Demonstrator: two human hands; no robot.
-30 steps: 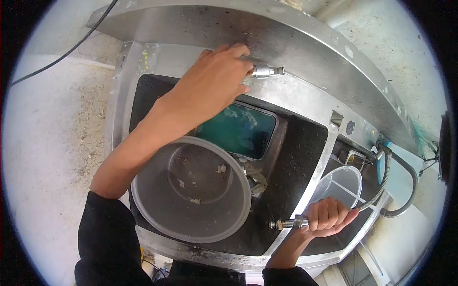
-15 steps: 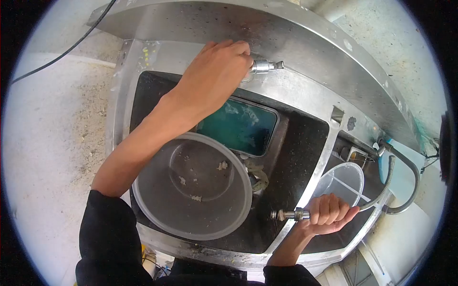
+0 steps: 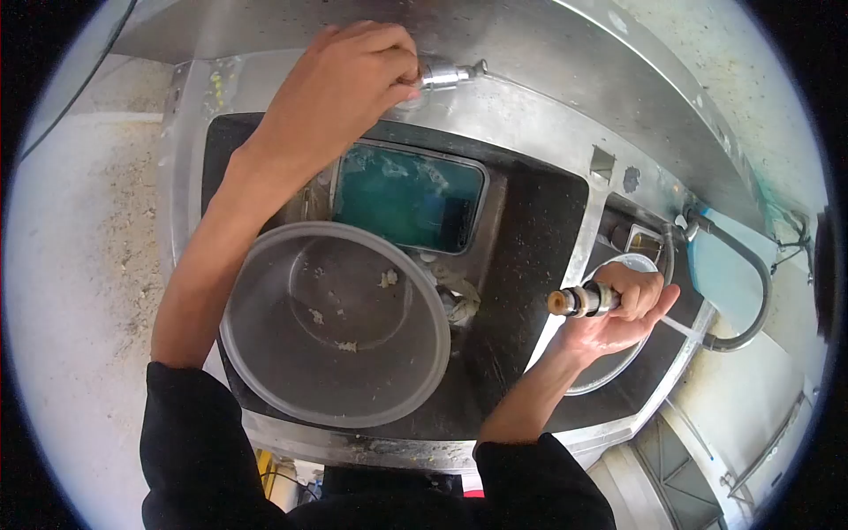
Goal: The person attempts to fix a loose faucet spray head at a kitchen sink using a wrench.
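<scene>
At the back ledge of the sink, my left hand is closed round the left end of a chrome tap. The part under its fingers is hidden. On the right, my right hand grips a hose with a metal end fitting, whose open end faces left and up toward me. Below my left forearm, a large translucent plastic tub sits tilted in the sink, with a few pale scraps at its bottom. Behind it lies a rectangular container of blue-green liquid.
A crumpled pale cloth or bag lies beside the tub. In the right basin, a second clear tub is partly hidden by my right hand. A grey hose curves at the right edge, before a light-blue panel.
My right hand has risen and turned, swinging the fitting's open end from pointing left to facing me more. My left hand stays on the tap. The whole view has shifted slightly.
</scene>
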